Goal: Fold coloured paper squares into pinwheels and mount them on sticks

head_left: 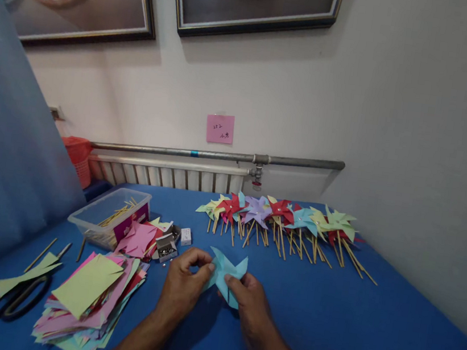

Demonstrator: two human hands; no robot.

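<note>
A light blue paper pinwheel (227,270) is held above the blue-covered table, between both hands. My left hand (185,280) pinches its left blade with thumb and forefinger. My right hand (250,300) grips it from the right, the thumb lying on the paper near the centre and the other fingers mostly hidden behind. No stick shows on this pinwheel. Just beyond my left hand stands an opened small box of metal pins (166,248), with a white little box (186,236) beside it.
Finished pinwheels on sticks (257,211) lie in a row at the back right. At left are a stack of coloured paper (86,293), black-handled scissors (19,299), pink paper pieces (138,240) and a plastic tub (109,204) of sticks. A radiator (168,175) runs behind the table.
</note>
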